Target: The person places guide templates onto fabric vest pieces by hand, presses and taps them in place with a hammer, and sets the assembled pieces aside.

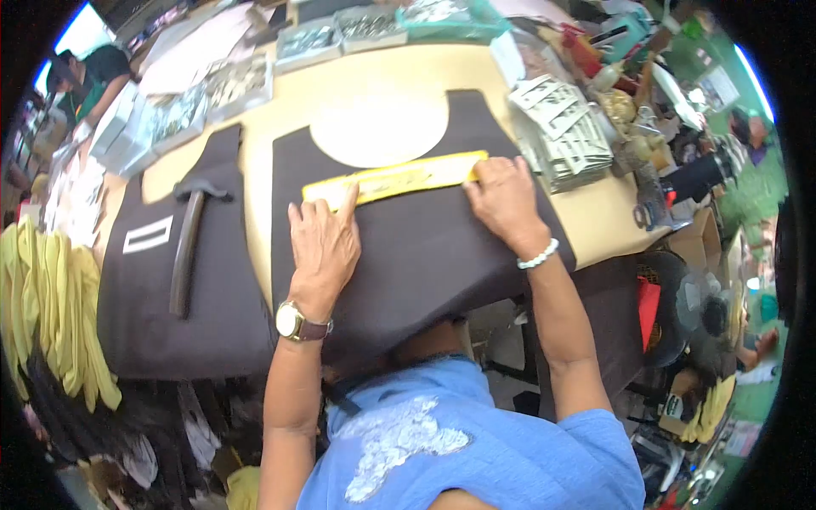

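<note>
A yellow ruler-like strip (395, 180) lies slightly tilted across a dark fabric piece (408, 246), just below its rounded neckline. On the strip's left end rest the fingers of my left hand (325, 246), spread with the index finger stretched out. My right hand (507, 200) has its fingers closed on the strip's right end. A second dark fabric piece (221, 297) lies to the left. On it are a hammer (189, 246) and a small white rectangular frame (148, 236).
Trays of small parts (371, 27) line the table's (391, 68) far edge. Stacked printed cards (565, 127) sit at the right, with scissors (643, 216) near the edge. Yellow cloths (51, 289) hang at the left. Another person (102, 72) is at the upper left.
</note>
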Motion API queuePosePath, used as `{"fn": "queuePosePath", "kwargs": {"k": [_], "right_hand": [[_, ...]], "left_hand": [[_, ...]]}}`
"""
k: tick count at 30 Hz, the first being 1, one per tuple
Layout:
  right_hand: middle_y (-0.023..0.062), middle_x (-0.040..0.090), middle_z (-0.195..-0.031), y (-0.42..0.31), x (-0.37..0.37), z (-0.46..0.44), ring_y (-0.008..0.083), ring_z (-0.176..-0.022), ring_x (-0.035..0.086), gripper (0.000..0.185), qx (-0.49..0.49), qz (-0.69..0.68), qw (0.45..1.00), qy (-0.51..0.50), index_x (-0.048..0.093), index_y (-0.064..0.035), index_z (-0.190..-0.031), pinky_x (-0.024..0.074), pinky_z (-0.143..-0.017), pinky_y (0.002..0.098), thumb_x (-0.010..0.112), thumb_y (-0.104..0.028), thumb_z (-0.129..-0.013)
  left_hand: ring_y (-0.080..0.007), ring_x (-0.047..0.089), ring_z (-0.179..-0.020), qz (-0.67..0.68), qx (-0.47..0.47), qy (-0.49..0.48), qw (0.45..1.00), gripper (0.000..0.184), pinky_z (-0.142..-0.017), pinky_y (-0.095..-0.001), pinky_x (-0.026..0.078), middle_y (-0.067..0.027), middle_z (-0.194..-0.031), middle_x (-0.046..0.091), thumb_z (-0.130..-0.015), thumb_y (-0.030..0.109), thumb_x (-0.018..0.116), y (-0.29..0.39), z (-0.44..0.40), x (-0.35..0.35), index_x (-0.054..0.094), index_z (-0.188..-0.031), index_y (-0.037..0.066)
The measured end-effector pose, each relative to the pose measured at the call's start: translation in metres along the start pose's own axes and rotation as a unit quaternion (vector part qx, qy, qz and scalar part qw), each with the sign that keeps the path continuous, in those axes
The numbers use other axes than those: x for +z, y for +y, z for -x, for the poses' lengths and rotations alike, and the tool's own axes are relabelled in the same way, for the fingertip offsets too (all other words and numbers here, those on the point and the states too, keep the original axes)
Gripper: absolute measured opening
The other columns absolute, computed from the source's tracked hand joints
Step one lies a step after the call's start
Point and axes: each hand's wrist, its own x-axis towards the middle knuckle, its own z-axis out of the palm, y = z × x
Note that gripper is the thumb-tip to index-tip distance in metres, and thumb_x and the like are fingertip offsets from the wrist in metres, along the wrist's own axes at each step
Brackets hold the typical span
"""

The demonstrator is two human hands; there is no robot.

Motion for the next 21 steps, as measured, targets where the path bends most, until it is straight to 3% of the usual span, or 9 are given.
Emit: {"fn": "queuePosePath", "kwargs": {"k": [2, 5, 9, 12, 17, 21], "right_hand": [[0.014, 0.063, -0.09, -0.003, -0.01, -0.011, 0.0292, -0.092, 0.058, 0.018, 0.002, 0.004, 0.999, -0.049, 0.063, -0.0041, -0.083, 0.0384, -0.088, 0.0466, 0.058, -0.021, -0.081], [0.0146, 0.062, -0.088, 0.023, -0.01, -0.025, 0.0306, -0.087, 0.059, 0.014, 0.027, -0.115, 0.993, -0.022, 0.064, -0.0056, -0.08, 0.0418, -0.084, 0.0444, 0.057, -0.017, -0.081], [0.0133, 0.061, -0.084, 0.068, -0.014, -0.036, 0.0307, -0.082, 0.06, 0.011, 0.118, -0.02, 0.979, 0.164, 0.064, -0.0048, -0.079, 0.047, -0.072, 0.0416, 0.058, -0.013, -0.08], [0.0127, 0.061, -0.087, 0.087, -0.019, -0.038, 0.0312, -0.082, 0.06, 0.01, 0.201, 0.003, 0.96, 0.193, 0.064, -0.0055, -0.08, 0.0476, -0.073, 0.0419, 0.06, -0.015, -0.079], [0.0185, 0.061, -0.095, 0.093, -0.016, -0.052, 0.0327, -0.089, 0.062, 0.041, 0.322, -0.01, 0.941, 0.105, 0.057, -0.0008, -0.098, 0.0502, -0.076, 0.0423, 0.07, -0.032, -0.075], [0.0197, 0.062, -0.095, 0.091, -0.009, -0.055, 0.0349, -0.087, 0.063, 0.042, 0.343, 0.01, 0.933, 0.11, 0.056, -0.0017, -0.097, 0.0511, -0.076, 0.0439, 0.069, -0.035, -0.075]], "left_hand": [[-0.0306, 0.057, -0.076, -0.025, 0.024, -0.02, 0.999, 0.025, -0.073, -0.0442, 0.043, -0.0158, -0.08, 0.055, -0.089, 0.017, 0.048, -0.001, -0.003, 0.001, 0.052, -0.113, 0.012], [-0.0317, 0.058, -0.069, -0.029, 0.053, 0.0, 0.998, 0.025, -0.066, -0.0422, 0.044, -0.0168, -0.075, 0.056, -0.09, 0.018, 0.047, -0.007, -0.009, 0.005, 0.053, -0.113, 0.013], [-0.0329, 0.059, -0.081, -0.009, 0.029, -0.047, 0.998, 0.031, -0.071, -0.0433, 0.043, -0.0182, -0.084, 0.059, -0.087, 0.021, 0.05, -0.003, -0.01, -0.003, 0.057, -0.116, 0.012], [-0.0327, 0.059, -0.08, -0.002, 0.032, -0.037, 0.999, 0.03, -0.07, -0.0429, 0.043, -0.0181, -0.084, 0.058, -0.087, 0.02, 0.051, -0.004, -0.01, -0.001, 0.056, -0.115, 0.011], [-0.031, 0.058, -0.077, -0.011, 0.033, -0.036, 0.999, 0.03, -0.068, -0.0425, 0.043, -0.0173, -0.082, 0.057, -0.087, 0.019, 0.052, -0.003, -0.01, 0.0, 0.057, -0.115, 0.011], [-0.0301, 0.057, -0.075, -0.007, 0.034, -0.028, 0.999, 0.031, -0.068, -0.0424, 0.043, -0.0166, -0.081, 0.056, -0.086, 0.019, 0.052, -0.003, -0.009, 0.001, 0.057, -0.116, 0.011]]}}
